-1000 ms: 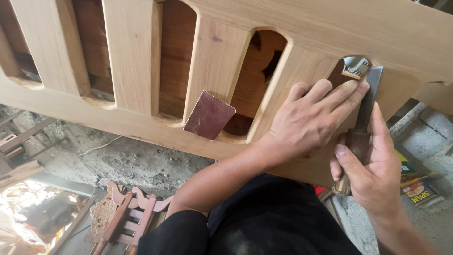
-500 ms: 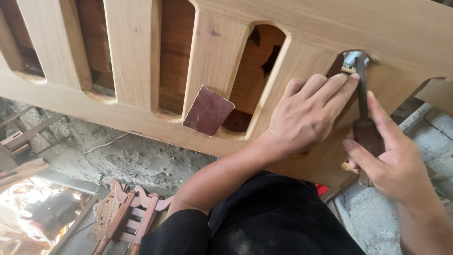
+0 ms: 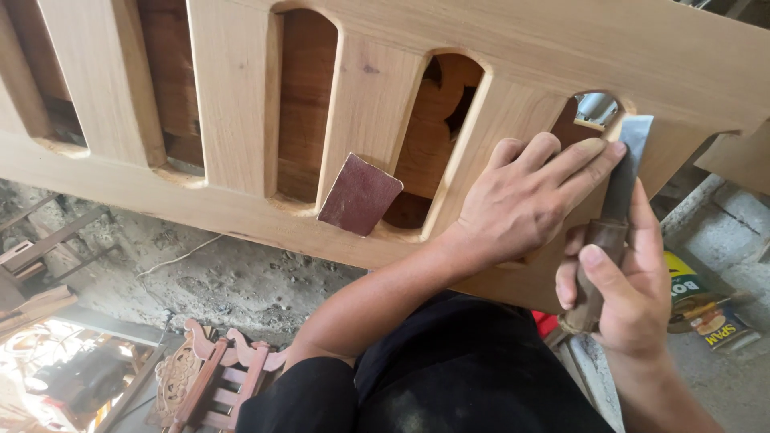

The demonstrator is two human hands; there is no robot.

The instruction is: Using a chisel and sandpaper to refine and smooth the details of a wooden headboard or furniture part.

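A pale wooden panel (image 3: 513, 48) with arched cut-outs and upright slats fills the top of the view. My left hand (image 3: 525, 200) lies flat on the panel, fingertips beside a small arched opening at the right. My right hand (image 3: 622, 285) grips the wooden handle of a chisel (image 3: 622, 180); its flat steel blade points up at the edge of that opening, next to my left fingertips. A square of reddish-brown sandpaper (image 3: 358, 195) leans in the bottom of a cut-out, left of my left wrist.
Below the panel lies a rough concrete floor (image 3: 233, 277). A carved reddish wooden piece (image 3: 212, 381) rests at the bottom left, with wood scraps (image 3: 32, 277) at the far left. Yellow and printed tins (image 3: 702, 309) sit by a concrete ledge at the right.
The chisel blade has slid from beside the small arched opening to just right of it, and my right hand has shifted its grip along the handle. My left hand stayed pressed on the panel.
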